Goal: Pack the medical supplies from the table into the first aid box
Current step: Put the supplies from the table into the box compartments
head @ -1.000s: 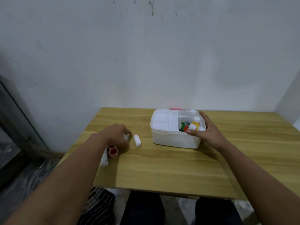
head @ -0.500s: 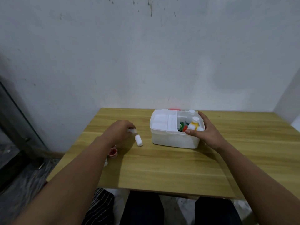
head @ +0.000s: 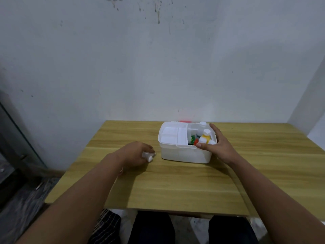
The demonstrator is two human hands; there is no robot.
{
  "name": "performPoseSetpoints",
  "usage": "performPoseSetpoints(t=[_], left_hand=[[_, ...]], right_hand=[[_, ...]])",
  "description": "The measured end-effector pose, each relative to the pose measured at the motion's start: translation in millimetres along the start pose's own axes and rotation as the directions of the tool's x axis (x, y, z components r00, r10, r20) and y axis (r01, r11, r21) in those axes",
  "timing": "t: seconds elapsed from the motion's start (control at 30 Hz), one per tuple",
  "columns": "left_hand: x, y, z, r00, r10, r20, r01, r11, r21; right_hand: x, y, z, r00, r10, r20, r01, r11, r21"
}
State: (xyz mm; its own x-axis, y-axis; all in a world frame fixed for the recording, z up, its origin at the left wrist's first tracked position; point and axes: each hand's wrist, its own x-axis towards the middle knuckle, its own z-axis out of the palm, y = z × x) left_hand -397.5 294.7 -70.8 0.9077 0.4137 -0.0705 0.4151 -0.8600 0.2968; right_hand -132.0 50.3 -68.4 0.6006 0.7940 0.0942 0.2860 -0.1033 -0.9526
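Observation:
A white first aid box (head: 182, 154) stands open at the middle back of the wooden table (head: 175, 187). A white inner tray (head: 168, 136) fills its left half. The right half holds a yellow bottle (head: 205, 137), a white-capped bottle (head: 202, 123), a green packet (head: 192, 138) and something red. My right hand (head: 218, 147) grips the box's right end, thumb on the front rim. My left hand (head: 136, 152) rests on the table just left of the box, fingers curled over two small white rolls (head: 148, 156).
A red part (head: 184, 121) shows behind the box's back rim. My left forearm covers the table's left part and whatever lies under it. The wall rises right behind the table. My knees and a striped cloth (head: 107, 224) are below the front edge.
My left hand has moved right toward the box and closed over the second white roll that lay loose on the table. The red-capped items are now hidden by my forearm. The right hand stayed on the box.

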Motion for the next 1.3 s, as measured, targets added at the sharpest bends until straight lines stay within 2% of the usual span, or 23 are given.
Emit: performPoseSetpoints(t=[0.17,0.33,0.57,0.7,1.0,1.2,1.3], left_hand=[[-6,-3,3,0.993,0.005,-0.116,-0.002,1.0,0.022],[-11,-7,0,0.967,-0.089,-0.239,0.064,0.992,-0.109],[7,-1,-42,0.891,-0.101,-0.443,0.0,0.975,-0.223],[22,13,-54,0.891,-0.092,-0.445,-0.025,0.968,-0.251],[55,62,-56,0.912,-0.02,-0.41,-0.088,0.966,-0.243],[73,76,-52,0.941,0.027,-0.337,-0.029,1.0,0.0],[80,76,-52,0.947,0.021,-0.322,-0.004,0.999,0.054]], right_hand=[[-2,2,1,1.0,0.0,-0.002,0.0,1.0,0.022],[-1,3,0,1.0,0.01,0.007,-0.01,1.0,0.008],[12,-13,-12,0.999,0.004,0.051,0.009,0.968,-0.252],[20,-19,-15,0.995,0.048,0.092,-0.015,0.943,-0.331],[14,-14,-13,0.992,0.047,0.114,-0.017,0.968,-0.252],[14,-10,-12,0.992,0.073,0.1,-0.052,0.98,-0.191],[13,-10,-12,0.993,0.086,0.087,-0.068,0.978,-0.198]])
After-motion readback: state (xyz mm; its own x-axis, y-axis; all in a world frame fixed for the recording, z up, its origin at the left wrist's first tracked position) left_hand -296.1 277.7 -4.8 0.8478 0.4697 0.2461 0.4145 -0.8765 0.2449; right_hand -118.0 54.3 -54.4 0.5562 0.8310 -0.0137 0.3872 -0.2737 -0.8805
